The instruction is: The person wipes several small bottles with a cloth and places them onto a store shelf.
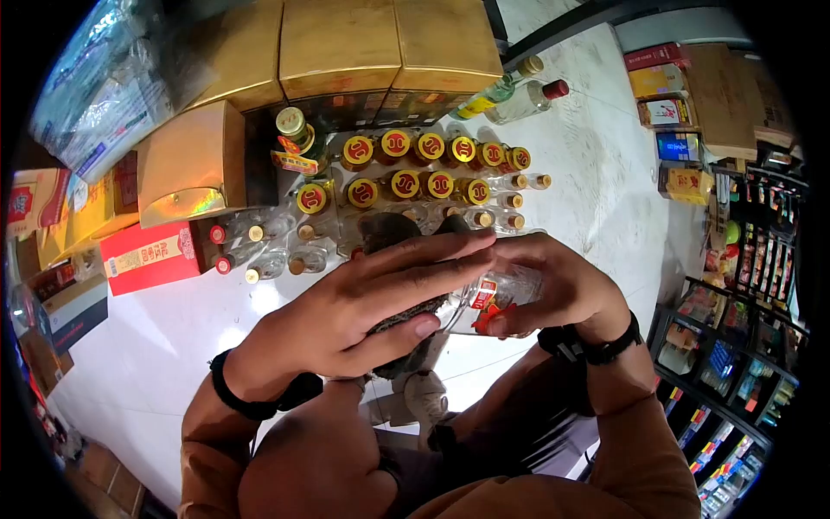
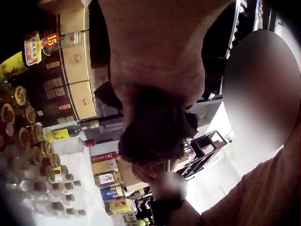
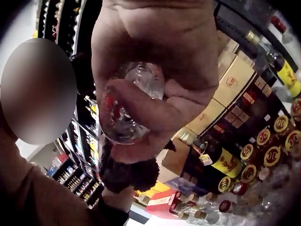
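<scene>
A clear glass bottle (image 1: 519,285) with a red and white label lies sideways in my right hand (image 1: 562,290); the fingers and thumb wrap round it. In the right wrist view my right hand (image 3: 155,103) grips the clear bottle (image 3: 150,77). A dark fuzzy cloth (image 1: 389,232) is under my left hand (image 1: 346,311), whose fingers and thumb curve round it against one end of the bottle. The left wrist view has the dark cloth (image 2: 153,136) bunched below my left hand (image 2: 160,61). The bottle's covered end is hidden.
Rows of bottles with round yellow-and-red caps (image 1: 395,144) and corked clear bottles (image 1: 298,259) stand on the white floor (image 1: 173,333) beyond my hands. Gold boxes (image 1: 341,52) are behind them, a red box (image 1: 151,259) at left. Two bottles (image 1: 527,102) stand further right, near dark shelves (image 1: 726,355).
</scene>
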The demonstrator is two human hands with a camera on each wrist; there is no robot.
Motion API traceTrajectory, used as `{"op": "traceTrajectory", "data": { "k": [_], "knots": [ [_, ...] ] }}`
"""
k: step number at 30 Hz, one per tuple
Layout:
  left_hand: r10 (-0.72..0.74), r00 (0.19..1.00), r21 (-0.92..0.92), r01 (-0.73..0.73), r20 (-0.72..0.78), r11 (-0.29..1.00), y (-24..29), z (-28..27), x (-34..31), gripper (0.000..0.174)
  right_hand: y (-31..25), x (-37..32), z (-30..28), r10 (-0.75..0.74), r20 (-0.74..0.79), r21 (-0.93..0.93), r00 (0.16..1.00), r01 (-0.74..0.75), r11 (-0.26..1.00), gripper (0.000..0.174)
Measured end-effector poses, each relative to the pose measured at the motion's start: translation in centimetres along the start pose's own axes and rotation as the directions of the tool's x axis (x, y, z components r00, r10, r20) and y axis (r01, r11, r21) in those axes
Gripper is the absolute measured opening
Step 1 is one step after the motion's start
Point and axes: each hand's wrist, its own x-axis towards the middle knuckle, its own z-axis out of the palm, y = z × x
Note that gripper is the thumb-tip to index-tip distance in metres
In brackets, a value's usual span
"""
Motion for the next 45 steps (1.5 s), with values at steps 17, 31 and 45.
{"op": "traceTrajectory", "data": {
  "k": [17,31,45],
  "knots": [
    [-0.234,0.871,0.239,0.361,-0.433,0.902,-3.8,3.4,-0.7,0.012,3.9,0.4,4.9,-0.305,-0.287,-0.552,0.908,0.104,0.828,0.055],
    [-0.347,0.856,-0.447,0.158,-0.382,0.881,-4.0,6.7,1.8,0.071,3.1,0.5,4.9,-0.498,-0.365,-0.743,0.787,0.076,0.665,0.086],
    [-0.428,0.864,0.487,0.502,-0.263,0.715,-3.4,5.6,1.4,0.076,2.2,0.5,4.2,-0.306,-0.479,-0.451,0.823,0.069,0.890,0.069]
  ]
}}
